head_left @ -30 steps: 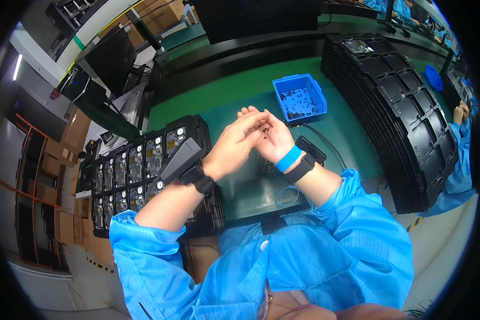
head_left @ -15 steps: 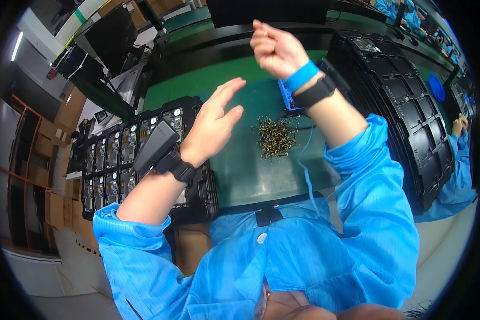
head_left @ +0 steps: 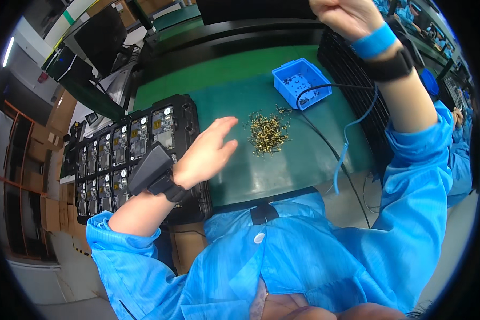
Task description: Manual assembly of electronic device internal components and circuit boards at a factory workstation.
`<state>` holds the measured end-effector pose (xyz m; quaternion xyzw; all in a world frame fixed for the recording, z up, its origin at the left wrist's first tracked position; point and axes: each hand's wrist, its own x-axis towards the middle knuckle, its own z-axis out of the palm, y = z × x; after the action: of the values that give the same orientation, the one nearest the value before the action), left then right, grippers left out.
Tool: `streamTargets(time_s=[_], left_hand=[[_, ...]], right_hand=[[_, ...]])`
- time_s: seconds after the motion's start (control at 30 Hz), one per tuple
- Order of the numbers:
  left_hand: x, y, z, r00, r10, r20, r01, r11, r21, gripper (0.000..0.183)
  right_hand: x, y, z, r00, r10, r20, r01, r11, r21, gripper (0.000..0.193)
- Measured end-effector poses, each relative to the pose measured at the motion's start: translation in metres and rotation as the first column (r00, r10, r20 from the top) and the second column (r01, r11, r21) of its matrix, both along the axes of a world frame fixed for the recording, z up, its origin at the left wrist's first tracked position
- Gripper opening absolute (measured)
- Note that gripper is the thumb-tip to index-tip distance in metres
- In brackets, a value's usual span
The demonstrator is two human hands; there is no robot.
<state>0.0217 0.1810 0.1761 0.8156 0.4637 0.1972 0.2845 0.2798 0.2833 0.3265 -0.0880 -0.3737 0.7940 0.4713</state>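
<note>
Left hand [head_left: 204,157] extended, thumb apart, parts pile [head_left: 269,133] right of its fingers; right hand [head_left: 350,17] partly cropped, curled, contents indeterminable; step appears small-part handling, any pickup requiring a pinch.

The green mat [head_left: 240,178] is smooth with a soft gloss; the blue bin [head_left: 284,95] is smooth plastic, the black tray [head_left: 189,116] matt plastic. The heaped pieces [head_left: 269,133] look metallic, though too small to be sure. The blue sleeve [head_left: 410,178] is creased, shiny cloth.
</note>
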Motion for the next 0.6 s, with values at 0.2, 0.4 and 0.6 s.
streamTargets(time_s=[0.2, 0.4, 0.6], left_hand=[[0.039, 0.001, -0.03, 0.88, -0.247, -0.405, 0.322, 0.938, 0.129, 0.042], [0.066, -0.001, -0.043, 0.789, -0.395, -0.47, 0.497, 0.861, 0.111, 0.042], [0.059, 0.003, -0.054, 0.763, -0.357, -0.539, 0.446, 0.894, 0.038, 0.041]], right_hand=[[0.018, -0.075, 0.011, 0.995, -0.096, 0.025, 0.092, 0.987, 0.129, 0.015], [0.063, -0.117, 0.022, 0.998, -0.043, 0.046, 0.031, 0.969, 0.245, 0.019], [0.122, -0.1, -0.023, 0.993, -0.094, 0.067, 0.086, 0.991, 0.102, 0.029]])
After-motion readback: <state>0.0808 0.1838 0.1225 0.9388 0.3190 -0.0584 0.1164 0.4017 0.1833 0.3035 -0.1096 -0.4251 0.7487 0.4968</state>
